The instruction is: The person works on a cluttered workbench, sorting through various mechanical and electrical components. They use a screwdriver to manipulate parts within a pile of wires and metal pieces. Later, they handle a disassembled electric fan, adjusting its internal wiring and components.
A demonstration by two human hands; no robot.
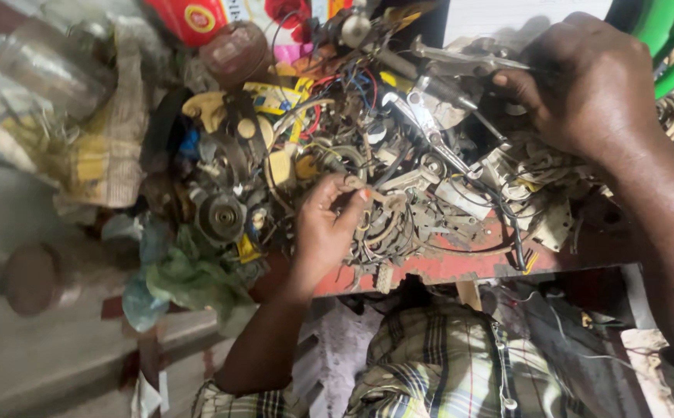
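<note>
Overhead, head view: left hand (323, 224) pinching a small pale metal piece (351, 184) between thumb and fingertips, grip closed on it, just above the scrap heap (399, 155) of wires and brackets on the red tabletop (461, 267). Right hand (585, 85) up and to the right, grip closed around the pliers (461, 62); long axis roughly level, nose pointing left. Pinched piece down-left of pliers nose, well apart; left hand nearer it
</note>
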